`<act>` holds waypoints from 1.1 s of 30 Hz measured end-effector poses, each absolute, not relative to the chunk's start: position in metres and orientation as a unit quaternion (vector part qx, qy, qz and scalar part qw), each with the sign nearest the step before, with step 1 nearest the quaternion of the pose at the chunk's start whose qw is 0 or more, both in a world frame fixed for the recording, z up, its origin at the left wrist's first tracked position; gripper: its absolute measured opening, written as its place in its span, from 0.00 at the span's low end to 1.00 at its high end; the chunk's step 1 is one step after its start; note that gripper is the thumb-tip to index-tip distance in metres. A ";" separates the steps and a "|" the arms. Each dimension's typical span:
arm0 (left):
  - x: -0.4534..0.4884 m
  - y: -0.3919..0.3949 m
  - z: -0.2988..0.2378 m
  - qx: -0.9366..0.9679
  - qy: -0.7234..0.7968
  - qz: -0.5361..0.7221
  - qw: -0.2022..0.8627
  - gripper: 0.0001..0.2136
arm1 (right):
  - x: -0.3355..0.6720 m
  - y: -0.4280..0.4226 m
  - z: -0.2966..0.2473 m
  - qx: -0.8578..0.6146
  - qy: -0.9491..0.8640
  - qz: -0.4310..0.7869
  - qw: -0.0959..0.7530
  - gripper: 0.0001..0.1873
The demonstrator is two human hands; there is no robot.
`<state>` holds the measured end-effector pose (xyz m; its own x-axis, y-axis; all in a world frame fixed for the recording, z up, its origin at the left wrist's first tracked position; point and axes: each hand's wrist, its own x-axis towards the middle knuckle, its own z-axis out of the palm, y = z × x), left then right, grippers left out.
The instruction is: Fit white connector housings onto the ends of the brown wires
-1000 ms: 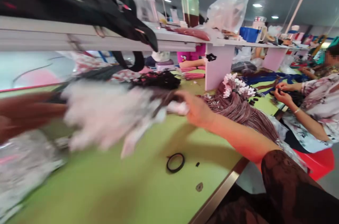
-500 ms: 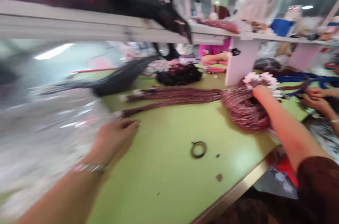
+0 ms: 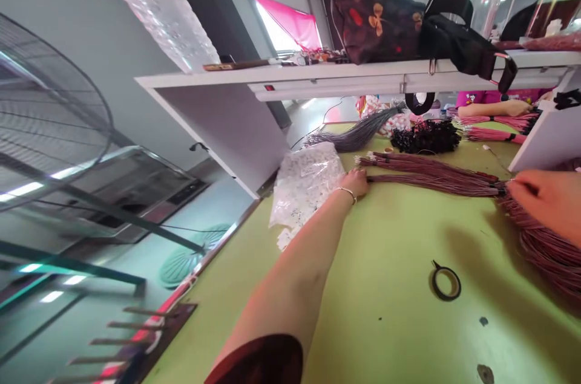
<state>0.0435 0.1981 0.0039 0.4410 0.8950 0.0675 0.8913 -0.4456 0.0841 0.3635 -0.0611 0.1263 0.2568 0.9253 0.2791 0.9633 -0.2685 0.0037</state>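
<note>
My left hand reaches far out across the green table and rests at the left ends of two stretched bundles of reddish-brown cords; its fingers are curled at the cord tips. My right hand is closed around the same cords where they gather into a thick coil at the right edge. A clear plastic bag of small white pieces lies just left of my left hand.
A black ring of tape lies on the table near me. Grey cords, a black pile and pink bundles sit further back. A white shelf above carries a dark bag. Another person's arm shows behind.
The view has swung left. My left hand moved forward from open above the table to the cord ends; my right hand slid from the white-tipped coil to the gathered cords.
</note>
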 end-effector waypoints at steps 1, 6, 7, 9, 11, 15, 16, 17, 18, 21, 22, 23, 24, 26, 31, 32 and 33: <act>0.044 0.198 0.003 0.852 0.522 0.041 0.010 0.16 | 0.344 -0.055 0.122 -0.781 -0.614 -0.095 0.064 0.11; 0.035 0.179 0.024 0.874 0.484 0.027 -0.041 0.13 | 0.299 -0.030 0.094 -0.712 -0.701 -0.027 0.019 0.15; 0.033 0.172 0.033 0.875 0.481 0.032 -0.054 0.14 | 0.296 -0.027 0.090 -0.705 -0.708 -0.019 0.027 0.15; 0.028 0.155 0.054 0.870 0.486 0.043 -0.074 0.15 | 0.290 -0.022 0.088 -0.683 -0.728 -0.002 0.062 0.15; 0.020 0.134 0.074 0.865 0.494 0.044 -0.078 0.15 | 0.283 -0.016 0.093 -0.649 -0.752 0.008 0.115 0.14; 0.000 0.081 0.094 0.867 0.497 0.018 -0.022 0.12 | 0.254 0.000 0.109 -0.562 -0.803 0.012 0.199 0.13; -0.005 0.068 0.094 0.870 0.493 0.011 0.003 0.11 | 0.245 0.006 0.110 -0.530 -0.817 0.005 0.226 0.13; -0.009 0.054 0.091 0.872 0.488 0.012 0.031 0.11 | 0.234 0.011 0.109 -0.499 -0.832 -0.003 0.245 0.13; -0.013 0.042 0.087 0.873 0.484 0.018 0.059 0.10 | 0.223 0.017 0.106 -0.466 -0.851 -0.006 0.244 0.13; -0.021 0.014 0.073 0.870 0.472 0.057 0.127 0.10 | 0.193 0.029 0.090 -0.369 -0.915 -0.011 0.161 0.13; -0.023 0.009 0.069 0.869 0.469 0.072 0.140 0.10 | 0.186 0.032 0.084 -0.342 -0.931 -0.023 0.130 0.12; -0.024 0.006 0.065 0.868 0.466 0.088 0.149 0.10 | 0.180 0.034 0.080 -0.317 -0.943 -0.038 0.098 0.12; -0.025 0.006 0.063 0.866 0.464 0.102 0.155 0.10 | 0.176 0.035 0.077 -0.300 -0.949 -0.056 0.073 0.12; -0.027 0.009 0.062 0.865 0.455 0.126 0.171 0.09 | 0.172 0.037 0.078 -0.277 -0.956 -0.091 0.027 0.11; -0.032 0.022 0.063 0.877 0.404 0.140 0.217 0.08 | 0.166 0.035 0.095 -0.263 -0.952 -0.130 -0.085 0.09; -0.033 0.022 0.063 0.879 0.399 0.139 0.221 0.08 | 0.164 0.034 0.095 -0.261 -0.951 -0.132 -0.097 0.09; -0.034 0.023 0.062 0.881 0.394 0.138 0.224 0.08 | 0.161 0.033 0.094 -0.258 -0.952 -0.133 -0.103 0.09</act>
